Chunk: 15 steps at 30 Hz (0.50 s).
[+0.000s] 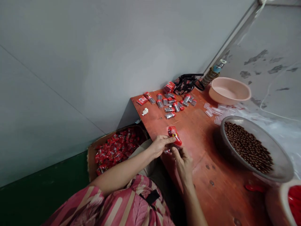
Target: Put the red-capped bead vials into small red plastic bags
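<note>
Near the table's edge, my left hand (162, 143) pinches a red printed plastic packet (173, 131) with its thumb on top. My right hand (182, 160) grips the packet's lower end, thumb and fingers closed. Something red and rounded shows inside the clear part of the packet; my fingers hide the rest. Beyond the hands lie several small clear containers with red lids (176, 107), dark inside. A stack of red packets (142, 100) lies at the table's far left corner.
The red table (199, 138) carries a basin of brown balls (249, 147), empty clear containers (218, 111), a pink basin (229, 89), a floral bag (185, 84) and a red scoop (255, 187). A box (92, 160) on the left holds many red packets.
</note>
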Available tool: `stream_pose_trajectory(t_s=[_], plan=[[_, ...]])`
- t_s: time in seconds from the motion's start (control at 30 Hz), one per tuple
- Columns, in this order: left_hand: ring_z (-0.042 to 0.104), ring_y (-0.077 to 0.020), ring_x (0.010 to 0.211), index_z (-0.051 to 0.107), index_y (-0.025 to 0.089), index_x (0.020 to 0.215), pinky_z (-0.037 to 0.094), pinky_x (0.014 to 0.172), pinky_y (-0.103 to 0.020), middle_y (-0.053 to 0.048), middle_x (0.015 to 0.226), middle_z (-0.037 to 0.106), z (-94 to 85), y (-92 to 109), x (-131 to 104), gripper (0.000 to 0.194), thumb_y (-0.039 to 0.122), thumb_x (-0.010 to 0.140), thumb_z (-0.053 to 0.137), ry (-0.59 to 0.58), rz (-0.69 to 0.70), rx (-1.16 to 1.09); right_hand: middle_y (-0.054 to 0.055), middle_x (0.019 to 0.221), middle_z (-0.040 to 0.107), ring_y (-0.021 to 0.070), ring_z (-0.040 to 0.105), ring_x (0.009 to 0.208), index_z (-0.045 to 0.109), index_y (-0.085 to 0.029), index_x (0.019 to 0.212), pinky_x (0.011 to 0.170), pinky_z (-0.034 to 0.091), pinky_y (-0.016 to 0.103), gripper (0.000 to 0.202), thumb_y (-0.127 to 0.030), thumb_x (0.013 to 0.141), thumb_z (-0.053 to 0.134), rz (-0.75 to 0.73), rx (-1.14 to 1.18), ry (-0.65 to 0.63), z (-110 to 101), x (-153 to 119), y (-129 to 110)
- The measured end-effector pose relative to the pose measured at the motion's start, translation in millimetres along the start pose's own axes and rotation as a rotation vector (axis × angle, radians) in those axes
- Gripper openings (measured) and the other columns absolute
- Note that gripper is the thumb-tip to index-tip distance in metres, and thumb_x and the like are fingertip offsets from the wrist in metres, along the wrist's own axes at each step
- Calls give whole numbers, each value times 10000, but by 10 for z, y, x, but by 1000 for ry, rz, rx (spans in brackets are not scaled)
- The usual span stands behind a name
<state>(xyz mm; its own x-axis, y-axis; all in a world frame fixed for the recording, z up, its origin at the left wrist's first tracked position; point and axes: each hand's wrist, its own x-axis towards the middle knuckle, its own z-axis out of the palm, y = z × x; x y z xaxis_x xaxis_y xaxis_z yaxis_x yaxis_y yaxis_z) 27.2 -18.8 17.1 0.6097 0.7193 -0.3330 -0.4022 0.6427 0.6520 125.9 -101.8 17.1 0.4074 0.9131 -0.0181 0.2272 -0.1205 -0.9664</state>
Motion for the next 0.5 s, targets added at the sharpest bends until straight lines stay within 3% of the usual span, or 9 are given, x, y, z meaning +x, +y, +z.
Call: stream_pose_trajectory(t_s=[0.2,0.4,0.5], plan=[[574,-125,493,675,71,674,439,500,-230,-60,578,636,-66,68,11,312,355,570,751,-136,-38,90,-13,637,590,127,505,514,609,-192,779,478,417,236,201,-389,773,568,66,194,-209,-87,71,42],[526,-87,444,668,72,636,382,456,-195,-41,542,615,-123,60,55,263,314,576,751,-32,63,256,-7,658,600,145,524,575,617,-196,816,550,421,250,201,-387,786,565,-30,-85,-175,-112,88,90],[514,-83,435,661,70,624,378,458,-197,-33,528,605,-122,62,54,269,315,565,756,-28,72,268,-1,670,609,147,527,565,620,-195,814,537,422,253,220,-404,781,560,-12,-15,-215,-103,91,88]])
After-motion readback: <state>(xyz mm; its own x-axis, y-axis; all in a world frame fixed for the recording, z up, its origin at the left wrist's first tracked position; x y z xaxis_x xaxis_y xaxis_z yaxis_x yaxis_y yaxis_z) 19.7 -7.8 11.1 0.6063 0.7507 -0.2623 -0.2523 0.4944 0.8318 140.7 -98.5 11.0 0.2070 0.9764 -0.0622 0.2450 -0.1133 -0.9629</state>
